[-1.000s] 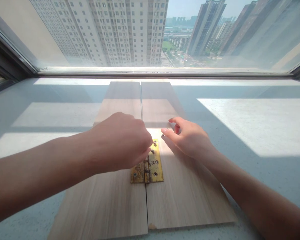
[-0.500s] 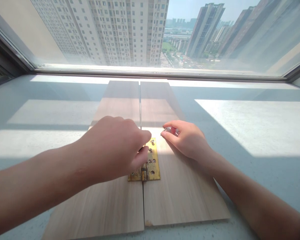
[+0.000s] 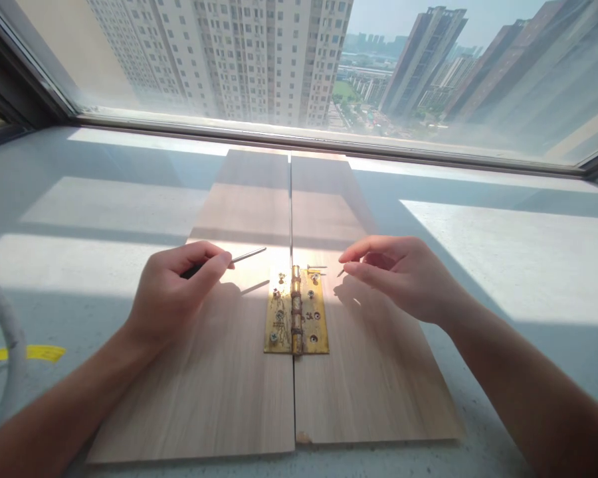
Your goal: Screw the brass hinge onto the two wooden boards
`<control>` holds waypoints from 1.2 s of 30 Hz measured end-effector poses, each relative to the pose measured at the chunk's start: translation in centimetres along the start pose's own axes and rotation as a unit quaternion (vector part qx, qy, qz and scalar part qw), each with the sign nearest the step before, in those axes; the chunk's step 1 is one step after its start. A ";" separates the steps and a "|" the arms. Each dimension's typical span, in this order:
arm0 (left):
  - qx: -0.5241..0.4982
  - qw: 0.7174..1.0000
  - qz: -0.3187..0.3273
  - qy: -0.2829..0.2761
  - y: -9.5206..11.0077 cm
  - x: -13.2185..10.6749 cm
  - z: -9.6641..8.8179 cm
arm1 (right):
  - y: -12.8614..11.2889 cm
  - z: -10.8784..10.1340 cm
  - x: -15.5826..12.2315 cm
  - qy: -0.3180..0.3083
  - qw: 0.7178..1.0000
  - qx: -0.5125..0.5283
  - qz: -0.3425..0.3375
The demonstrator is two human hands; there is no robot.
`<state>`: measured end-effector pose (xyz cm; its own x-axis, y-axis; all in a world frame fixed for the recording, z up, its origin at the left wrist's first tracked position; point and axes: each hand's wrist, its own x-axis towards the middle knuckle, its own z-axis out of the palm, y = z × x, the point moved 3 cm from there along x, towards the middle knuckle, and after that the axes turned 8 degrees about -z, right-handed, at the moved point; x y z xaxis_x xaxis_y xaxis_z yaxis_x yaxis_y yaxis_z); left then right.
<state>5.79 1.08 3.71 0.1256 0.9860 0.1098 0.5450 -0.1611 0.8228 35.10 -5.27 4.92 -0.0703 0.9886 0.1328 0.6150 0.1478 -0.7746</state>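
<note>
Two light wooden boards [image 3: 219, 372] lie side by side on a grey sill, joined across their seam by a brass hinge [image 3: 296, 312]. My left hand [image 3: 172, 292] hovers left of the hinge and grips a thin screwdriver [image 3: 246, 255], whose metal shaft points right toward the seam. My right hand [image 3: 403, 275] is right of the hinge and pinches a small screw [image 3: 339, 272] between thumb and forefinger. Another loose screw [image 3: 316, 267] lies at the hinge's top right corner. Several screws sit in the hinge leaves.
The grey sill [image 3: 503, 252] runs wide on both sides of the boards, up to the window frame [image 3: 299, 139] at the back. A white curved hose [image 3: 4, 332] and a strip of yellow tape [image 3: 30, 353] lie at the far left.
My left hand has pulled back left off the hinge, which now shows whole, and the screwdriver is now visible. My right hand stays beside the hinge with the screw. The view has shifted slightly.
</note>
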 end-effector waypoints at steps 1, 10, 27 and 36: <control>-0.010 1.000 -0.002 0.004 -0.1 0.0 0.0 | -0.9 0.0 -0.2 -0.006 1.000 0.002 -0.027; -0.014 0.999 0.023 -0.019 -0.1 0.0 0.1 | -3.4 2.1 -1.1 -0.076 0.985 0.006 -0.152; -0.011 0.999 0.026 -0.030 0.0 0.0 0.2 | -4.1 2.9 -1.7 -0.153 0.950 -0.111 -0.248; -0.012 0.999 0.027 -0.034 0.3 -0.1 0.3 | -3.3 3.1 -1.2 -0.059 0.970 -0.120 -0.202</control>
<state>6.18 0.88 3.73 0.2111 0.9705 0.1167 0.5160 -0.2120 0.8300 30.70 -6.87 5.42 -0.4236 0.8502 0.3127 0.6832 0.5265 -0.5060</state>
